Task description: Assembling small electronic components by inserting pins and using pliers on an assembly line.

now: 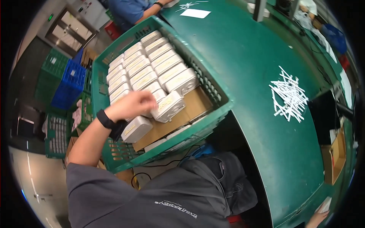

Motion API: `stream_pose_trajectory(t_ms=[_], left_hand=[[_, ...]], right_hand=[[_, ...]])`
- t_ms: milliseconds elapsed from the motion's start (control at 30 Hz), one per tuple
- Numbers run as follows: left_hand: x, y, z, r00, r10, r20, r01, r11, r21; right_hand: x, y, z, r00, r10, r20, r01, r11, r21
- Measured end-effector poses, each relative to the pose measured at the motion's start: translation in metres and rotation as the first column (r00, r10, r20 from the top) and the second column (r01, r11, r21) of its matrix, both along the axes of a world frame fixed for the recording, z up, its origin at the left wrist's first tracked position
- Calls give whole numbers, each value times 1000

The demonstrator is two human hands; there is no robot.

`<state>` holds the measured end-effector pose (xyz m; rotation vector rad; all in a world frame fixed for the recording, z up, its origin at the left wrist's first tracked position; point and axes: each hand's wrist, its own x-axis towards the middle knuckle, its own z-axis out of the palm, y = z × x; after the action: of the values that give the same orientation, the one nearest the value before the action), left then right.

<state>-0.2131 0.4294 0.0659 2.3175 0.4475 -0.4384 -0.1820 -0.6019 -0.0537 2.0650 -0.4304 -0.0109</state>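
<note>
My left hand [133, 104], with a black band at the wrist, reaches into a green plastic crate [224, 97]. Its curled fingers are at the near-left end of a white block-shaped casing [170, 106] with rounded edges and yellowish print. Under my wrist sits another white casing [137, 128]. More of them stand in rows beyond, on a brown cardboard sheet [197, 100]. A further layer shows below the sheet. At the lower right edge, my right hand [317, 219] is closed on a white piece [325, 205]; only part of both is visible.
Right of the crate runs a green worktable [251, 125] with a pile of white strips [289, 95]. An open cardboard box [335, 157] and a black screen-like panel [323, 117] are at its far right. A co-worker's arm [150, 13] is at the top. Stacked crates [70, 81] stand left.
</note>
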Motion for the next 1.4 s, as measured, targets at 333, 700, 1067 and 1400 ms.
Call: stream_pose_trajectory(t_ms=[333,700,1067,1400], left_hand=[[-7,-22,-76,938,-274,214,68,750,658],[7,-11,-66,945,-260,197,165,901,400],[66,-32,49,951,116,288,82,800,-594],[171,-275,-4,846,-533,31,363,533,-764]], right_hand=[[1,425,71,859,306,412,-494,277,824],[134,506,89,815,464,348,-381,-23,924],[208,524,57,705,585,401,-496,4,868],[162,464,107,871,62,488,-440,-345,829]])
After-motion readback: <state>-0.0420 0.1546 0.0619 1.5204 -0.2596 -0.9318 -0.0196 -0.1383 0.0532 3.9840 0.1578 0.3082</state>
